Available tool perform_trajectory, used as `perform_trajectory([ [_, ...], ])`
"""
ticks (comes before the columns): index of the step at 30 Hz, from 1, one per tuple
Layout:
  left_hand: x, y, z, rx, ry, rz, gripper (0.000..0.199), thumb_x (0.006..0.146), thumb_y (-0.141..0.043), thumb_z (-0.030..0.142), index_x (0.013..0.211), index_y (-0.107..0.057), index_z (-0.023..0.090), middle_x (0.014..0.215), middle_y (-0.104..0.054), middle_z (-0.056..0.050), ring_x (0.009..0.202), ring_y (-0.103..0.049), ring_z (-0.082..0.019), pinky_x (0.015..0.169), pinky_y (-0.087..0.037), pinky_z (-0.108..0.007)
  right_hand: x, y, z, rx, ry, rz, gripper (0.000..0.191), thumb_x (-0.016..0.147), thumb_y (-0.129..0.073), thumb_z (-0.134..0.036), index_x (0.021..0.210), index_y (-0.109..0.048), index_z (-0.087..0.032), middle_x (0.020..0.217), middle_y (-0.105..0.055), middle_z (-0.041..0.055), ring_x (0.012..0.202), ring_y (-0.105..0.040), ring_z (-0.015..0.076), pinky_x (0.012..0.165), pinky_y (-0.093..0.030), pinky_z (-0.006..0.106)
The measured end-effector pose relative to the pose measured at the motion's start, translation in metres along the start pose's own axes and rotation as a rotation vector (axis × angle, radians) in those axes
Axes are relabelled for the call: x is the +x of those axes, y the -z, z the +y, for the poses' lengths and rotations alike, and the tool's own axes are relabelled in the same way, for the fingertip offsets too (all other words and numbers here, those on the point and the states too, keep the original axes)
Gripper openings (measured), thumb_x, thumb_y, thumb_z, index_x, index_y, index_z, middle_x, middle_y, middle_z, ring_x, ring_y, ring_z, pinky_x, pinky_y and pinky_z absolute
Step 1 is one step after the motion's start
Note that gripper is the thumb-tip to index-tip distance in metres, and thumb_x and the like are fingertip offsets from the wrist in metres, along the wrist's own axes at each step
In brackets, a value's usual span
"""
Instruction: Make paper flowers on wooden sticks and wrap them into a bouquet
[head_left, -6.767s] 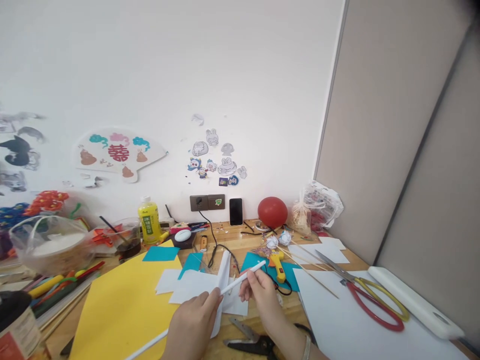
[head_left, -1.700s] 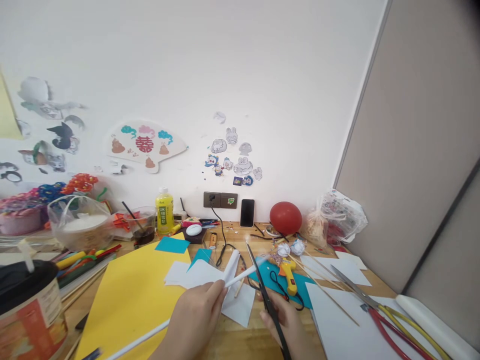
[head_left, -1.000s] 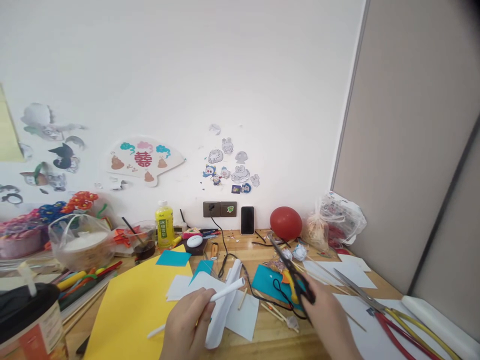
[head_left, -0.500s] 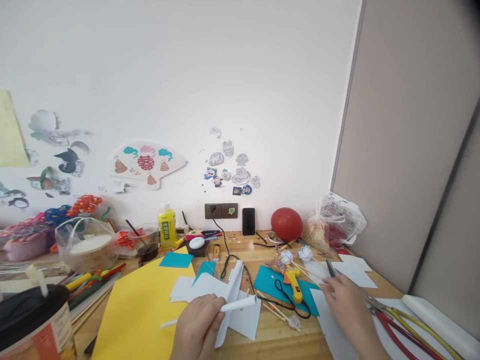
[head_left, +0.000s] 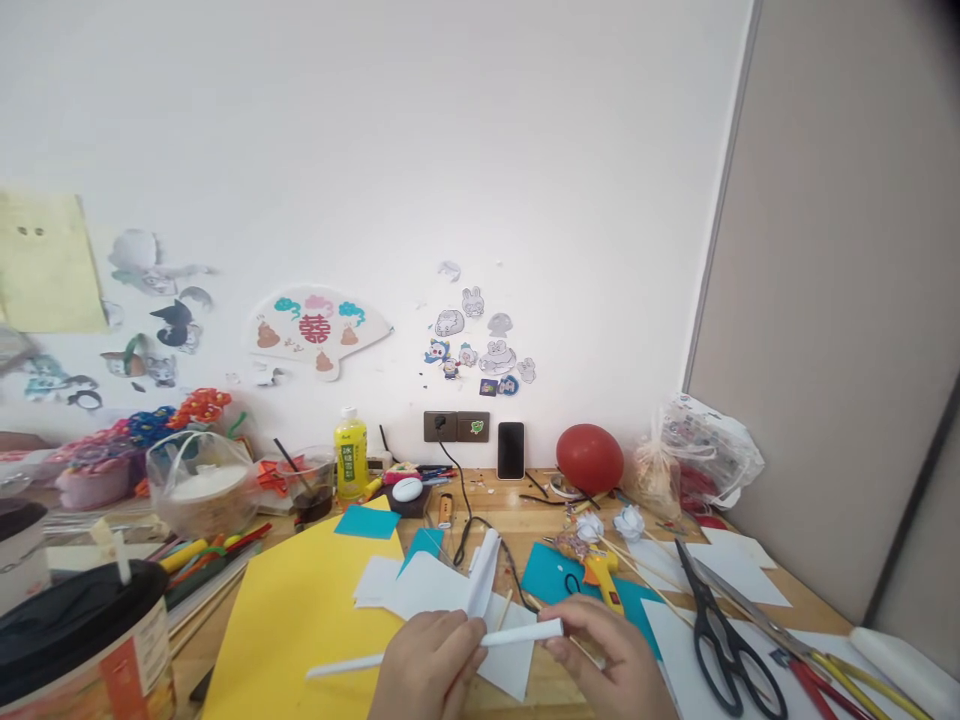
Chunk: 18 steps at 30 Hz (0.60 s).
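A thin white paper roll [head_left: 521, 633] slants across the front of the desk, its narrower end reaching left over the yellow sheet [head_left: 300, 600]. My left hand [head_left: 431, 660] is wrapped round the roll's middle. At the roll's wider right end, my right hand [head_left: 607, 650] has its thumb and fingers closed on the tip. A folded white paper strip [head_left: 484, 575] stands up just behind my left hand. Black-handled scissors [head_left: 724, 635] lie on white paper to the right of my right hand.
Behind my right hand lies a yellow glue gun [head_left: 602, 577] on teal paper. Larger red-and-yellow-handled tools [head_left: 825, 670] are at the right. A black-lidded cup [head_left: 75, 630] stands front left; a yellow bottle [head_left: 351, 455], phone [head_left: 511, 450] and red balloon [head_left: 589, 458] are near the wall.
My right hand has come left from the black-handled scissors, which now lie released, to the roll's right end. The view has shifted slightly left. My left hand still holds the roll.
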<state>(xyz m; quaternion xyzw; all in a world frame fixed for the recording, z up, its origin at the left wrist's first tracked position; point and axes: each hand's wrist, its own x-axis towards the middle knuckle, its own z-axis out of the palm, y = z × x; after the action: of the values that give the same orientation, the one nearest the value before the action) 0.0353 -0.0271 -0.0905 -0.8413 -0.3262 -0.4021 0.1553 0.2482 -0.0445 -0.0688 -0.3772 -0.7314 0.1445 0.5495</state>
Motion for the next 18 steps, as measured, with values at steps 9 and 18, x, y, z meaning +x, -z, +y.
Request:
perform_trajectory([
  [9, 0.009, 0.007, 0.007, 0.08, -0.098, 0.065, 0.017, 0.088, -0.034, 0.013, 0.085, -0.05, 0.019, 0.058, -0.056, 0.001, 0.05, -0.05, -0.015, 0.048, -0.034, -0.025, -0.01, 0.0, 0.001, -0.018, -0.016, 0.062, 0.009, 0.077, -0.063, -0.029, 0.079, -0.071, -0.025, 0.069, -0.07, 0.0018, 0.066, -0.066, 0.0168, 0.063, -0.052, 0.021],
  [18, 0.006, 0.007, 0.005, 0.24, -0.131, 0.132, 0.014, 0.089, -0.039, 0.014, 0.085, -0.053, 0.018, 0.056, -0.054, 0.001, 0.049, -0.047, -0.014, 0.049, -0.029, -0.027, -0.016, -0.012, 0.005, 0.247, -0.296, 0.054, 0.02, 0.08, -0.059, -0.037, 0.087, -0.07, -0.021, 0.083, -0.07, 0.0071, 0.066, -0.066, 0.0173, 0.063, -0.054, 0.024],
])
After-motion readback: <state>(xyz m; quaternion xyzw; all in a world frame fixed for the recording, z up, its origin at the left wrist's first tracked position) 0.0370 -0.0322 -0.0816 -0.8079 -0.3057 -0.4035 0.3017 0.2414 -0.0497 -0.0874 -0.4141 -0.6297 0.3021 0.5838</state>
